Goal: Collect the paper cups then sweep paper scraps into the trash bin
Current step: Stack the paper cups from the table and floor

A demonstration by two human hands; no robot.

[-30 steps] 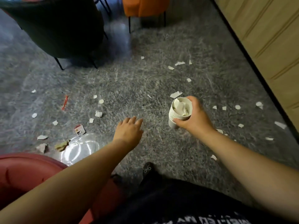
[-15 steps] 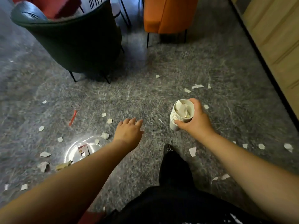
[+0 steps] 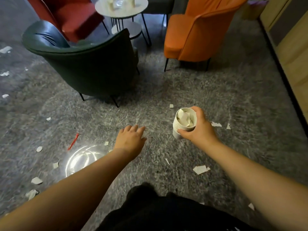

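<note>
My right hand (image 3: 199, 127) grips a stack of white paper cups (image 3: 180, 124), held upright above the grey floor, with crumpled paper scraps inside the top cup. My left hand (image 3: 130, 140) hovers over the floor to the left of the cups, fingers straight and holding nothing. White paper scraps (image 3: 200, 169) lie scattered over the floor on both sides, and a red strip (image 3: 73, 141) lies at the left. No trash bin shows in this view.
A dark green armchair (image 3: 86, 64) stands ahead at the left, an orange chair (image 3: 198, 30) ahead at the right, a red chair (image 3: 73, 15) and a round white table (image 3: 140, 7) behind them. A wooden wall (image 3: 293, 47) runs along the right. A bright glare spot (image 3: 83, 157) marks the floor.
The view has tilted up and moved forward, bringing the chairs and table into sight. Both hands keep much the same pose, the right still holding the cup stack.
</note>
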